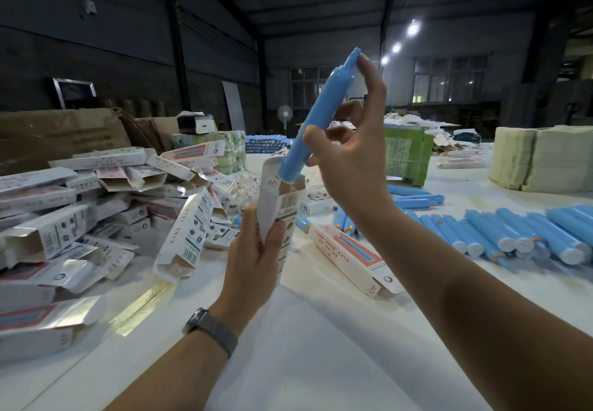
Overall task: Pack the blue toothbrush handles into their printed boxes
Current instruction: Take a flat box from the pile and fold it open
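Note:
My left hand (253,260) grips a white printed box (282,208) upright in front of me, its top flap open. My right hand (349,160) holds a blue toothbrush handle (316,122) tilted, thumb on its side and a fingertip on its upper tip. The handle's lower end sits just inside the box's open mouth. More blue handles (513,237) lie in a row on the white table (305,346) to the right. A closed printed box (349,260) lies flat between my arms.
A heap of open and folded printed boxes (80,224) covers the table's left side. Brown cartons (64,134) stand behind it. Stacks of flat green and cream packaging (539,160) sit at the back right, with another stack of blue handles (266,144) far back.

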A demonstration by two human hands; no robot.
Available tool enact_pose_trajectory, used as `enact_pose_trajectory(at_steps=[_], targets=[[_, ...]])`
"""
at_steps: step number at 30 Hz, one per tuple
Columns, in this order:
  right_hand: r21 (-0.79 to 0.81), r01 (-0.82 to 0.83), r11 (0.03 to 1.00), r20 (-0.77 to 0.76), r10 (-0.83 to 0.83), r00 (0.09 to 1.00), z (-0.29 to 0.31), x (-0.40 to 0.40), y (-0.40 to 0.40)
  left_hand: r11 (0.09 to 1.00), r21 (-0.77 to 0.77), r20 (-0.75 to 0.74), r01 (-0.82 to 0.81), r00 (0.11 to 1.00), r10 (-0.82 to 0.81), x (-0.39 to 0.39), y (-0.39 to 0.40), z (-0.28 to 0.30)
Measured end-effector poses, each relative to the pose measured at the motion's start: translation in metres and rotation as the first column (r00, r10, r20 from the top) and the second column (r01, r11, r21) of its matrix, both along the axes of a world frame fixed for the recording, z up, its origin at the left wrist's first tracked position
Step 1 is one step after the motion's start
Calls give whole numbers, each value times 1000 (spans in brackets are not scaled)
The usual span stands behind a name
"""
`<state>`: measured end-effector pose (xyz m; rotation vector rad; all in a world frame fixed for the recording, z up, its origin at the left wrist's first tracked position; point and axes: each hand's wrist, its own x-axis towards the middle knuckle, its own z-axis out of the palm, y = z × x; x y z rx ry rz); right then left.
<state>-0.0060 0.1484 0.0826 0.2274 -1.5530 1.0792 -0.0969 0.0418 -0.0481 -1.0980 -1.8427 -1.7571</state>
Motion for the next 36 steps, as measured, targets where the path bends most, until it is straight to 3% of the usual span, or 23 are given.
enact_pose_trajectory(at_steps=[8, 19, 23, 26, 31, 33, 36], targets=[[208, 22, 978, 228, -70, 971, -13, -5, -7, 1000, -2, -18, -5, 1000, 5, 3, -1, 2], [427, 167, 889, 262, -298, 918, -30, -15, -19, 986, 41, -41, -160, 986, 162, -1, -3, 7], [484, 137, 864, 356, -338, 871, -37, -17, -19, 985, 41, -46, -168, 984, 169, 0, -5, 9], [470, 76, 880, 409, -293, 864, -46, -20, -21, 984, 59, -19, -166, 986, 167, -2, -6, 10], [306, 141, 942, 288, -233, 929, -50, -31, -4, 939, 143, 39, -314, 949, 311, -15, -12, 10], [248, 178, 952, 346, -258, 902, -55, -43, 10, 911, 165, 82, -377, 926, 368, -23, -15, 9], [321, 203, 925, 524, -352, 776, -62, -68, 36, 888, 170, 131, -428, 903, 410, -32, -16, 6]])
